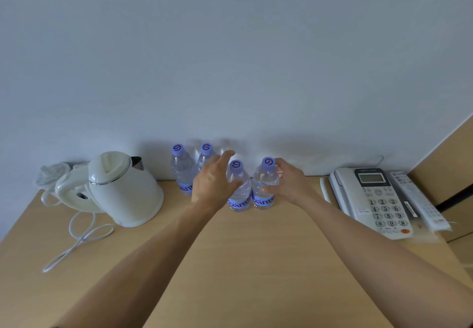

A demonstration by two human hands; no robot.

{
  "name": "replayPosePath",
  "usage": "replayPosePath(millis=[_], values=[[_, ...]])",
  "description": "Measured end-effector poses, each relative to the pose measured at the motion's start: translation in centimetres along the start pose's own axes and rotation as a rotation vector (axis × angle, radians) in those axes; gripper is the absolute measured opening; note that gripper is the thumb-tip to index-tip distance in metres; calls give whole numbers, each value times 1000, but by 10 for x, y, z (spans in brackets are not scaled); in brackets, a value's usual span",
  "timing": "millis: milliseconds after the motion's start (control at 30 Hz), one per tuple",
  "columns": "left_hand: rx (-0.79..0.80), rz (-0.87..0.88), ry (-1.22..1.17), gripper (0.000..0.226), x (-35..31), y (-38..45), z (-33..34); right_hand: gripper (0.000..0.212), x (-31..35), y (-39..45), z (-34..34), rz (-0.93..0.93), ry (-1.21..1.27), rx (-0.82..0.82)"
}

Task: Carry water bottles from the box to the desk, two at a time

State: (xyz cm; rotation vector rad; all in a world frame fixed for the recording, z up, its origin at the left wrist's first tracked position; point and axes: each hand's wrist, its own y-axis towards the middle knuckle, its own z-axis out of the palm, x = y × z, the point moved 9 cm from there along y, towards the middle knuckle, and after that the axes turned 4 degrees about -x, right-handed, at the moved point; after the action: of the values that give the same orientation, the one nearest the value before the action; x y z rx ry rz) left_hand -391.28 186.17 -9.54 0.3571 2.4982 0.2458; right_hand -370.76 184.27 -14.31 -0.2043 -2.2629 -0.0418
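Two hands [213, 182], four bottles [239, 187], one kettle [122, 187]

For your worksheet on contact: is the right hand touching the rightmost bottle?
Touching. The head view shows the right hand with its thumb lying across the front of the rightmost bottle and its fingers behind the bottle.

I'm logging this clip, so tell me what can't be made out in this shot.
- Head view: the box is out of frame.
- Back right bottle: body hidden by the left hand.
- Right hand: fingers hidden behind the front right bottle, so its grip is unclear.
- Remote: near end blurred.
- Phone: label text too small.
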Motion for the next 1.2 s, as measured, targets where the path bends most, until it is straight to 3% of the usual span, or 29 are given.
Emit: replayPosePath(millis=[200, 300, 600, 1033, 1200], values=[[97, 150, 342, 62, -25, 6, 2, 55, 10, -1, -8, -64, -51, -62], [69, 205, 443, 57, -29, 8, 7, 54, 12, -2, -8, -83, -62, -68], [63, 225, 592, 58, -27, 41, 12, 55, 8, -2, -9, -71, -5, -104], [78, 204, 580, 55, -21, 67, 16, 50, 20, 26, -1, -110, 60, -102], [41, 186, 430, 55, -13, 68, 4, 52, 20, 43, -3, -129, -30, -134]])
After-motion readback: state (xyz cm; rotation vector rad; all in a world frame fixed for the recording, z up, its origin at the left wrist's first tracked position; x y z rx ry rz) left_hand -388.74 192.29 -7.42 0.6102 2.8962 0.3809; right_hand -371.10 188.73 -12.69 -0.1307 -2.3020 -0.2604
